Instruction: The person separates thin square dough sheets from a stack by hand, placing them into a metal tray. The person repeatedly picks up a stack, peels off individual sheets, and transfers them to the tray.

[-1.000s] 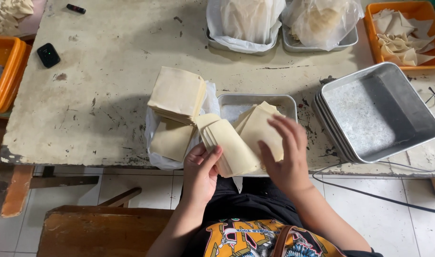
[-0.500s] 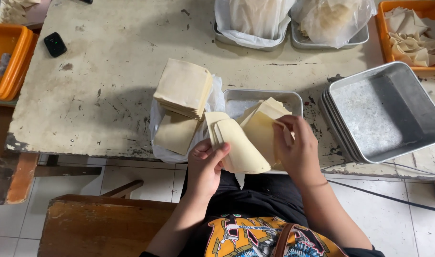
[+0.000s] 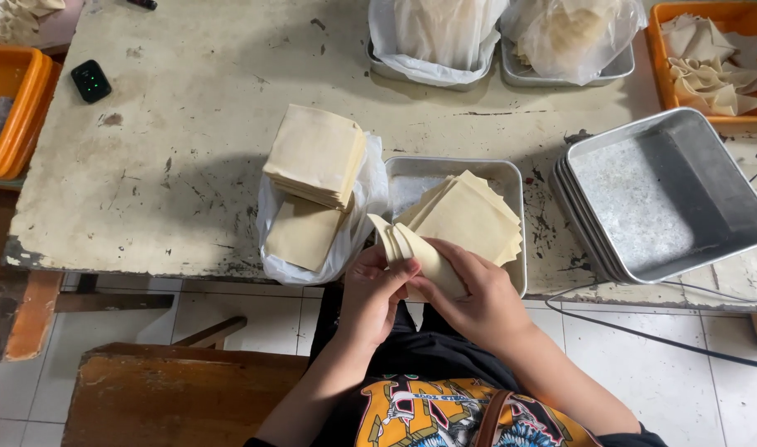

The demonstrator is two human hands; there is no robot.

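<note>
Both hands meet at the near edge of the tabletop [image 3: 188, 165], a worn, pale, scratched surface: the left hand [image 3: 374, 294] pinches the curled ends of a few thin, cream-coloured dough sheets [image 3: 415, 252] between thumb and fingers, while the right hand [image 3: 478, 298] cups them from beneath, fingers closed around the bend. These sheets are soft and square, peeling up from a fanned stack of sheets [image 3: 469, 219] that lies in a shallow rectangular metal tray [image 3: 415, 178] directly in front of the person. Just left of that tray, a second, squarer stack [image 3: 316, 153] sits tilted on a white plastic bag [image 3: 362, 207], with one more flat pile [image 3: 302, 233] below it on the same bag (three heaps of sheets in all, besides those in hand). To the right, several nested metal pans [image 3: 668, 199], dull grey and empty on top, rest at an angle. At the far edge two metal trays hold bagged contents: one bag [image 3: 440, 37] on the left, another bag [image 3: 573, 33] on the right. An orange crate [image 3: 713, 62] at the upper right holds folded dough pieces, and another orange crate [image 3: 14, 103] stands at the left beside a small black device [image 3: 90, 80].
</note>
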